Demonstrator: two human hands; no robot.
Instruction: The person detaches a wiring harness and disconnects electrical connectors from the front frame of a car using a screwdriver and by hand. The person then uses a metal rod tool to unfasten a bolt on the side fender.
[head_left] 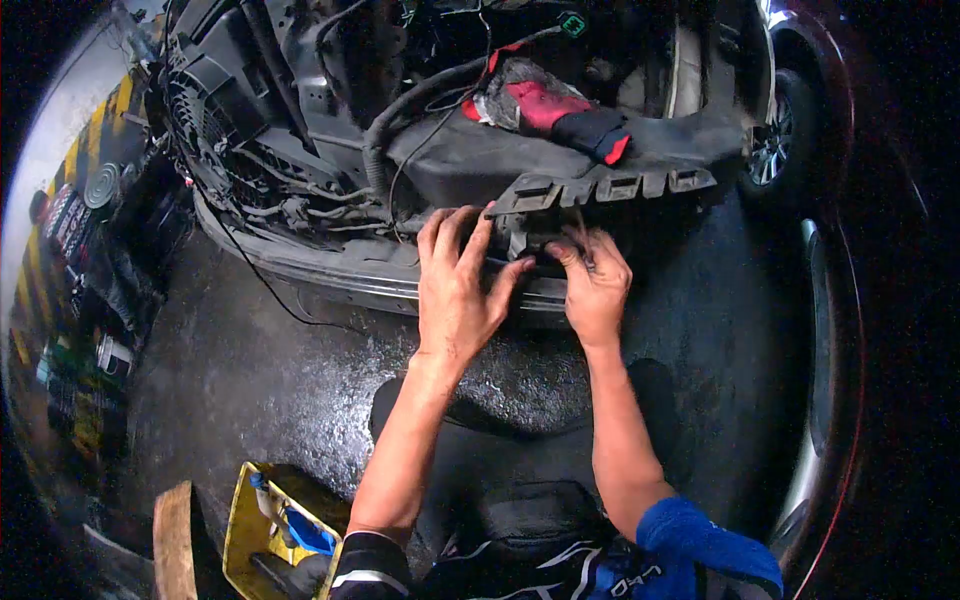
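Observation:
A black plastic bumper bracket [610, 192] with a row of slots lies across the front right corner of an opened-up car. My left hand [455, 280] is at the bracket's left end, index fingertip against it and thumb below, by a small light tab [518, 244]. The other fingers of that hand curl over the dark edge behind. Just under the bracket's middle, my right hand [598, 285] is closed, thumb and fingers pinching a thin rod-like piece [581, 226]. Its lower end is mostly hidden by the fingers.
Red, grey and black gloves [550, 105] lie on the dark plastic housing. A bumper beam [330, 265] runs leftward, with a loose cable [265, 280] hanging over it. A yellow container [240, 545] with tools and a wooden piece [173, 540] stand lower left. Another car [815, 350] is close on the right.

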